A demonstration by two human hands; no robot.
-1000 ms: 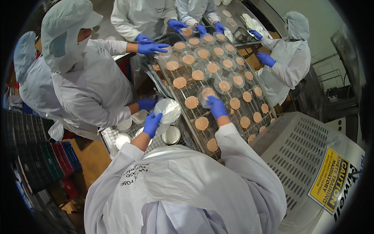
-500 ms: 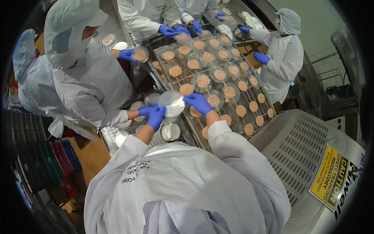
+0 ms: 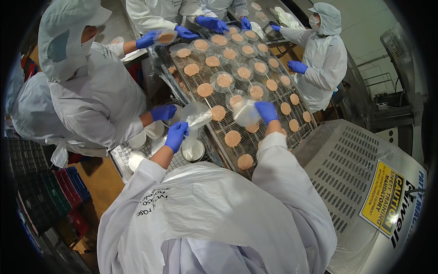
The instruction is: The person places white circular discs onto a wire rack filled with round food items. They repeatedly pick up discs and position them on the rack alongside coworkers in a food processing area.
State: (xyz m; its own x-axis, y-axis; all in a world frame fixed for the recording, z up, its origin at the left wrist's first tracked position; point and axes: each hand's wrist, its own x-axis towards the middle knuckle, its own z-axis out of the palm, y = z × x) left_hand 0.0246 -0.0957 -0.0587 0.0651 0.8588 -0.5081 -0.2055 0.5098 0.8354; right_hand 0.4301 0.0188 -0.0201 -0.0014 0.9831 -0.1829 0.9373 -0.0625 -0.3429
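My left hand [image 3: 176,136] grips the edge of a stack of clear round film sheets [image 3: 196,115], held above metal bowls. Out over the mesh conveyor [image 3: 209,76], my right hand [image 3: 266,111] pinches a single clear film sheet [image 3: 245,113], blurred by motion. That sheet partly covers patties below it. Flat round pinkish patties [image 3: 232,138] lie in rows on the mesh; several farther ones have clear film over them. Just under my left hand stands a round metal bowl [image 3: 193,150] with shiny white contents.
A co-worker's gloved hand [image 3: 163,112] is beside my film stack. Another gloved hand [image 3: 146,39] holds a film-covered patty at the far left. Co-workers' hands [image 3: 213,23] reach over the far end. A slotted metal cover [image 3: 340,173] stands right; crates [image 3: 68,189] stand lower left.
My right hand has moved right from the film stack, carrying one sheet over the patties. My left hand keeps the stack. The patties have shifted in view, and the co-worker's near hand has drawn back.
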